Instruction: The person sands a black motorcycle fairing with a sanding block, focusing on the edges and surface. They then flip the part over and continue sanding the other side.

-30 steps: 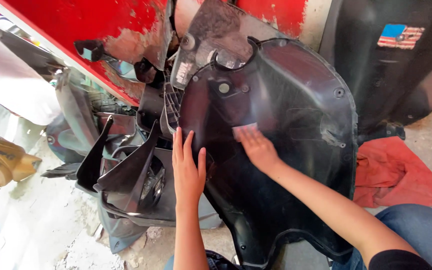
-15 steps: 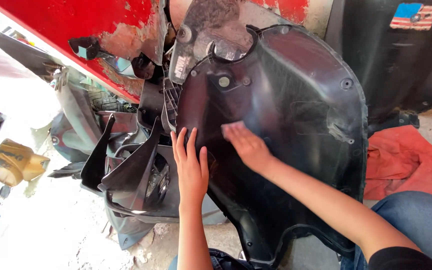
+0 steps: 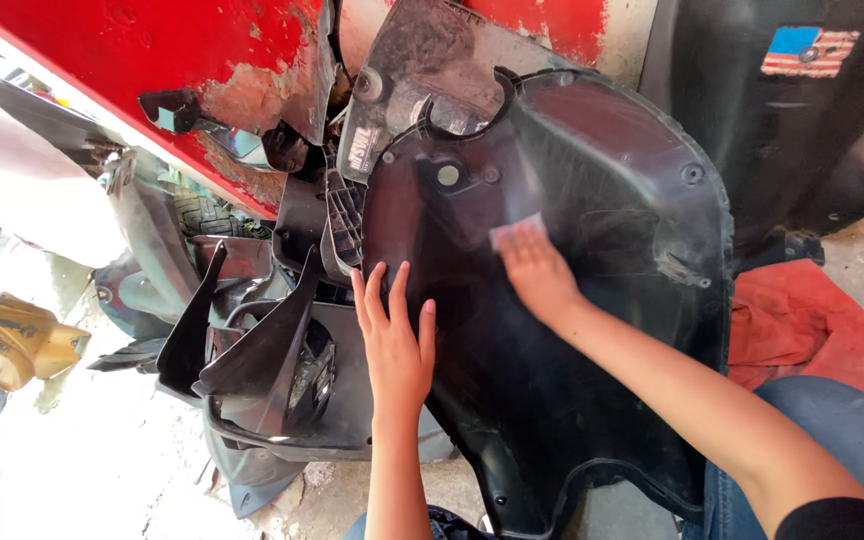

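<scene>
A large black plastic vehicle panel [image 3: 602, 200] leans upright in front of me. My left hand [image 3: 394, 345] lies flat with fingers spread on the panel's left edge, holding nothing. My right hand [image 3: 537, 270] presses a small pale square pad [image 3: 514, 229], likely sandpaper, against the panel's middle. The pad shows only at my fingertips. A round bolt hole [image 3: 447, 175] sits up and left of the pad.
A chipped red body panel [image 3: 152, 60] stands behind at upper left. Several black plastic parts [image 3: 262, 350] lie stacked to the left. A red cloth [image 3: 802, 330] lies on the ground at right, a black cover [image 3: 802, 120] at upper right, a tan bag [image 3: 17, 340] far left.
My right hand has slid the pad a little across the panel. My left hand stays flat on the panel's edge. The view has shifted slightly.
</scene>
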